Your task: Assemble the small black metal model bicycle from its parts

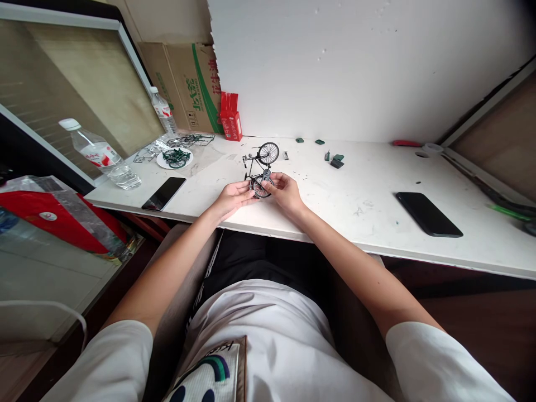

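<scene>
A small black model bicycle (253, 167) lies near the front edge of the white table, its two spoked wheels one behind the other. My left hand (234, 199) is at the left side of the nearer wheel, thumb and fingertips closed on its edge. From the right, my right hand (286, 192) pinches a small grey part (267, 175) beside that same wheel, thumb in front. Whether the grey part is fixed to the bicycle I cannot tell. The farther wheel (268, 153) is untouched.
Small dark green pieces (337, 161) lie at the back right. A white plate (190, 163) holds green parts beside sprue frames (196, 139). Two phones (164, 194) flank my hands at a distance. Water bottles (103, 153), a red box (231, 120) and a carton (180, 78) stand left.
</scene>
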{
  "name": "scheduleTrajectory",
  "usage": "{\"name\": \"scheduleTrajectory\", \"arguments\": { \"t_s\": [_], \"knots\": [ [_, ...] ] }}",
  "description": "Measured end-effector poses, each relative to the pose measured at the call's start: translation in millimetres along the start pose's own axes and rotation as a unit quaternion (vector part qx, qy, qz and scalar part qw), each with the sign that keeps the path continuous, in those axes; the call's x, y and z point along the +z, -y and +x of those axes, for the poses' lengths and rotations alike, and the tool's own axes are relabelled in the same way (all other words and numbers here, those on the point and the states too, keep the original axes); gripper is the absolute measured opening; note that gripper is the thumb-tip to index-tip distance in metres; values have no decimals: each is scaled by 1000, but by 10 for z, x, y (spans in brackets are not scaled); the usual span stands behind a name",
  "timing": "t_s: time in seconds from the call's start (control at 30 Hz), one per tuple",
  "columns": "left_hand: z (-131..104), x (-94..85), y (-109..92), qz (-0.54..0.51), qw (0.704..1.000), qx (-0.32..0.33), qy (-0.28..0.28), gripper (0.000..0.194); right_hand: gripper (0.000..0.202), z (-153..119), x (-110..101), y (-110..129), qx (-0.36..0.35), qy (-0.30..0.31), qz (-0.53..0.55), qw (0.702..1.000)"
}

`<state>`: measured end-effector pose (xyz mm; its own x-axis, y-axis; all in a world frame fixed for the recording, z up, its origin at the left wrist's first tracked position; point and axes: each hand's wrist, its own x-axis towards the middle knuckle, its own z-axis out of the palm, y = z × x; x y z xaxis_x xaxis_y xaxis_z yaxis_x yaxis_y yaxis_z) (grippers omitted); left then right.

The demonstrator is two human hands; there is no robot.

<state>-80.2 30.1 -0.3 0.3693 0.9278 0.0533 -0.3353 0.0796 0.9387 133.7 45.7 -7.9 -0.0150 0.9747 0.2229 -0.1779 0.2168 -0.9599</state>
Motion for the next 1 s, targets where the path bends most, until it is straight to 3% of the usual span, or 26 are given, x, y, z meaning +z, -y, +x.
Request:
{"name": "scheduleTrajectory", "arguments": {
  "t_s": [0.33,0.63,1.0],
  "knots": [
    [3,53,-32,-14,999,-15,-25,41,85,-48,23,79,5,0,-9,1000],
    [-2,63,-36,-20,999,-11,-31,45,84,-40,20,71,-1,5,-9,1000],
    [-20,86,-69,-18,999,-10,-30,40,72,-57,32,139,9,-8,-6,1000]
  ]
}}
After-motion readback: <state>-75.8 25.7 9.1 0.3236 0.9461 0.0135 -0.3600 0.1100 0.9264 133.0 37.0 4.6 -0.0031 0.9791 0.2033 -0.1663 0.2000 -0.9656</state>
